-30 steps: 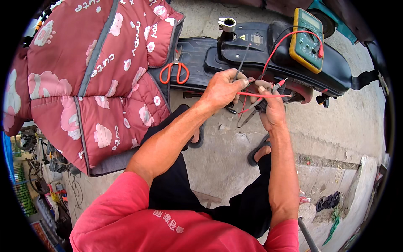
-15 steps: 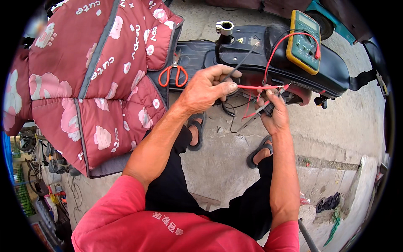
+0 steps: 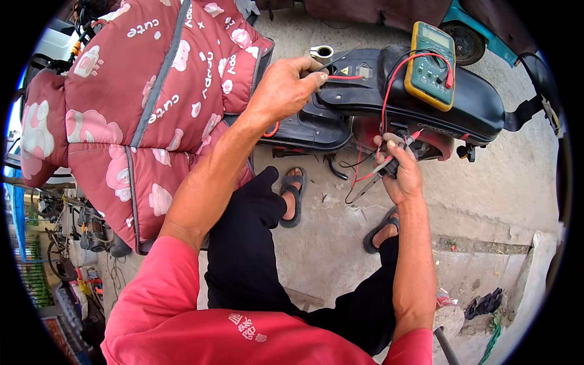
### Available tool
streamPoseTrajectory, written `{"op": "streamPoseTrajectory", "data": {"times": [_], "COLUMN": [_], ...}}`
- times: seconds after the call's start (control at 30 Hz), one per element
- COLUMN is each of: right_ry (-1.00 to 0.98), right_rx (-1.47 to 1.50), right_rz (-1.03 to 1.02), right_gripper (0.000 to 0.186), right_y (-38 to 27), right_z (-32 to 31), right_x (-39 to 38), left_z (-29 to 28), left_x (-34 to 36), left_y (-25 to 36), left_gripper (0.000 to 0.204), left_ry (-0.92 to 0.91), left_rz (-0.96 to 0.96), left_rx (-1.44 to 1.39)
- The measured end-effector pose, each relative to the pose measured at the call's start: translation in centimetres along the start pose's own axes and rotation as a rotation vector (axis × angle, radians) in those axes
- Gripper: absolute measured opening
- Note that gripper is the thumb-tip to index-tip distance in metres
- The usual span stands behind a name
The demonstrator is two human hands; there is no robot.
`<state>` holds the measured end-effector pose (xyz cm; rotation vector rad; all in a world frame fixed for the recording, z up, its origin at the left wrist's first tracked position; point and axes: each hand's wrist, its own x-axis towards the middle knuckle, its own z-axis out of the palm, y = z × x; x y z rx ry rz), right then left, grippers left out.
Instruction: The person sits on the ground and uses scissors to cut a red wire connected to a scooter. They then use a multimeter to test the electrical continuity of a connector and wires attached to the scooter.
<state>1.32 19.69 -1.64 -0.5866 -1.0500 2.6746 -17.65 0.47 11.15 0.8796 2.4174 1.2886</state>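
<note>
My left hand [image 3: 289, 88] is raised over the scooter's footboard, closed on two thin pieces, one red [image 3: 345, 77] and one dark [image 3: 338, 59], which fan apart from its fingertips. I cannot make out exactly what they are. My right hand [image 3: 401, 173], lower beside the scooter [image 3: 340, 94], is closed round a black connector [image 3: 395, 159] with red and black wires and slender test probes [image 3: 368, 190]. A red lead climbs from there to a green and yellow multimeter [image 3: 431, 67] lying on the black seat. Scissors with red handles [image 3: 273, 129] are mostly hidden behind my left wrist.
A padded dark-pink quilt with cartoon prints [image 3: 121, 121] covers the scooter's front at the left. Parts and tools clutter the ground at far left. A teal vehicle with a wheel [image 3: 463, 44] stands at the back right; a black strap [image 3: 524, 114] hangs by the seat's end.
My left hand has moved up and left, drawing the red and dark pieces away from my right hand. The right hand keeps its hold, and the view has shifted slightly.
</note>
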Motion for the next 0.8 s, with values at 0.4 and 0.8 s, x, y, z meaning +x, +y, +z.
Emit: {"op": "streamPoseTrajectory", "data": {"times": [0.4,0.8], "right_ry": [-0.005,-0.013], "right_rx": [-0.046,-0.105], "right_rz": [-0.012,-0.024], "right_gripper": [0.024,0.024], "right_y": [-0.4,-0.6], "right_z": [0.0,0.4], "right_x": [-0.3,-0.5], "left_z": [1.5,0.9], "left_x": [1.9,3.9], "left_y": [0.6,2.2], "left_gripper": [0.033,0.035], "left_ry": [-0.055,-0.228], "left_rz": [0.066,-0.143], "left_rx": [0.129,0.21]}}
